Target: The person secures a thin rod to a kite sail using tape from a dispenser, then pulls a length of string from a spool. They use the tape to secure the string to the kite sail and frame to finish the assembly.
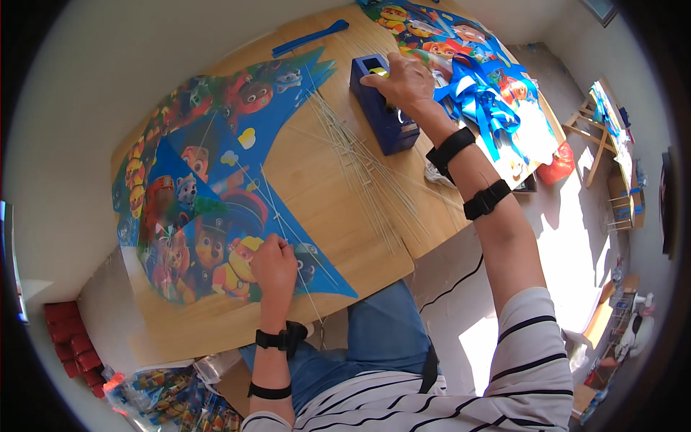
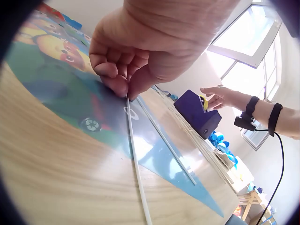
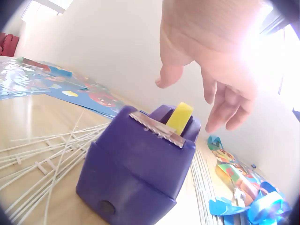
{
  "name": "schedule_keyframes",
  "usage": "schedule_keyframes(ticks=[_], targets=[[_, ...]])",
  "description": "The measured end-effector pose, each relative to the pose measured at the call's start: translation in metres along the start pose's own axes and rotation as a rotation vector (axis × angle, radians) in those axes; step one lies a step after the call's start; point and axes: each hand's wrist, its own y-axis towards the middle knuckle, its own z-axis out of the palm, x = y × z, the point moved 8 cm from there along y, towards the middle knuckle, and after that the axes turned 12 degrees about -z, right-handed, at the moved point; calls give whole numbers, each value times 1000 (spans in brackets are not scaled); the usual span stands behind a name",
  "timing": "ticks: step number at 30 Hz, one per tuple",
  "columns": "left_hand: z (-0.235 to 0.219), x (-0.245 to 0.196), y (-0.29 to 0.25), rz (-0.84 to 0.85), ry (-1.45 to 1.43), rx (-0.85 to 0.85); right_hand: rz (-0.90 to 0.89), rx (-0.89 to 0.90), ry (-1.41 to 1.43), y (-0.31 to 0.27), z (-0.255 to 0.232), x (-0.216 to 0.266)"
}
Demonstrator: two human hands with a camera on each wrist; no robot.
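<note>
The left hand (image 1: pixel 275 265) pinches a thin white rod (image 2: pixel 136 164) between thumb and finger, low over a blue printed sheet (image 1: pixel 266 155) with cartoon dogs. In the left wrist view a second rod lies on the sheet beside it. The right hand (image 1: pixel 407 81) is over a dark blue-purple tape dispenser (image 1: pixel 381 115). In the right wrist view that hand (image 3: pixel 211 61) hangs above the dispenser (image 3: pixel 136 164), thumb and fingers apart, holding nothing. A yellow tape end (image 3: pixel 180 118) stands up behind the serrated cutter.
Loose white rods (image 1: pixel 360 169) lie mid-table. Blue ribbons (image 1: pixel 479 101) and more printed sheets (image 1: pixel 446 36) lie at the right; a blue strip (image 1: pixel 309 39) is at the far edge. A red bag (image 1: pixel 558 165) sits beyond the table's right side.
</note>
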Motion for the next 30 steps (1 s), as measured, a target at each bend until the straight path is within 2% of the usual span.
schedule_keyframes(ticks=[3,5,7,8,10,12,15,19,24,26,28,30], targets=[[0,7,2,13,-20,-61,-52,-162,96,-40,-33,23],[1,9,3,25,-45,-88,-65,-208,430,-91,-38,46],[2,12,3,34,-64,-88,-48,-23,598,-152,-23,82],[5,20,5,-17,-158,-46,-25,97,666,-183,-9,103],[9,33,7,-110,-350,36,-38,368,620,-235,19,147],[-5,40,3,-129,-364,8,-49,519,558,-268,46,182],[-20,60,-6,-179,-439,4,-116,556,419,-282,48,220],[-24,81,-12,-193,-517,27,-125,472,323,-293,64,238],[-11,75,-11,-188,-622,74,-135,454,278,-292,64,239],[-13,71,-10,-185,-633,103,-75,398,319,-294,68,227],[-22,65,-13,-194,-626,140,-65,359,366,-293,55,220],[-23,60,-18,-255,-802,248,-100,335,418,-296,33,215]])
